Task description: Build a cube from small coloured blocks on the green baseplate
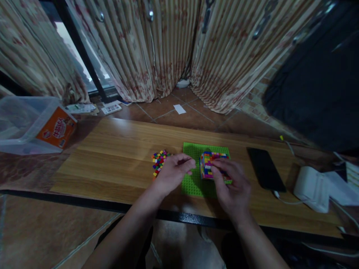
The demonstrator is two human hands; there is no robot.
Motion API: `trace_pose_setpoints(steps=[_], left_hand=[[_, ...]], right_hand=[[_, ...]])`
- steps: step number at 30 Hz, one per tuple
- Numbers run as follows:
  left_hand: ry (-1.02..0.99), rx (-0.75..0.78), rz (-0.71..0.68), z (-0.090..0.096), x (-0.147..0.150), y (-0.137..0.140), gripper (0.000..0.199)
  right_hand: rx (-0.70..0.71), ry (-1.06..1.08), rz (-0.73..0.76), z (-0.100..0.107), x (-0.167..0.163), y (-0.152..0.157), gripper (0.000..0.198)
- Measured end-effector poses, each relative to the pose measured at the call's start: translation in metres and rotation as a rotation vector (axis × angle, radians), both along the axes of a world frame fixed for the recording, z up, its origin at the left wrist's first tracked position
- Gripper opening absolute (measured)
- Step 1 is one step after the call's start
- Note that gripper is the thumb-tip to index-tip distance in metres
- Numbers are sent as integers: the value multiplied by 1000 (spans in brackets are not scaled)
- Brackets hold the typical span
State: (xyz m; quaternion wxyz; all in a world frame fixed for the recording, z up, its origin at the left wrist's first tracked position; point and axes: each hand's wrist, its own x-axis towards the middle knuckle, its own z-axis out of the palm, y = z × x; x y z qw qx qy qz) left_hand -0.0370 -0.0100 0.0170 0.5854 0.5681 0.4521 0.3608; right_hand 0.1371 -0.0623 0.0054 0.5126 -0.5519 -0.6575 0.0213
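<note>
The little brick block (210, 164) on the green baseplate (196, 183) looks light, rigid but liable to shed bricks, best held by its flat sides, where the right hand (231, 186) grips it, while the left hand's (172, 172) fingers seem pinched together, perhaps around a brick.

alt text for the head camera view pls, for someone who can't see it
A person's right hand touches a multicoloured brick block on a green baseplate, while the left hand rests beside a pile of loose bricks. A black phone lies on the wooden table.
</note>
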Motion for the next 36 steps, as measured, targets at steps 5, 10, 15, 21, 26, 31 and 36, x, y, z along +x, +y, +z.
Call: trace_pose_setpoints(steps=[5,10,15,21,26,31,36], left_hand=[[-294,-306,-96,1,7,-5,31],[-342,-365,-207,-1,9,-6,37],[-303,-298,-257,4,9,-7,34],[-168,-204,-106,3,9,-3,27],[-96,-136,-82,-8,15,-2,17],[-66,-52,-100,-15,19,-4,19],[-23,-10,-103,-12,19,-7,23]], right_hand=[[-72,-45,154,2,-4,-4,20],[-119,12,260,7,-3,-6,17],[-157,89,276,7,7,-7,16],[-204,202,42,-2,38,0,9],[-278,137,-19,-10,42,4,8],[-282,107,-54,-14,35,7,9],[-289,153,-78,-15,30,9,10]])
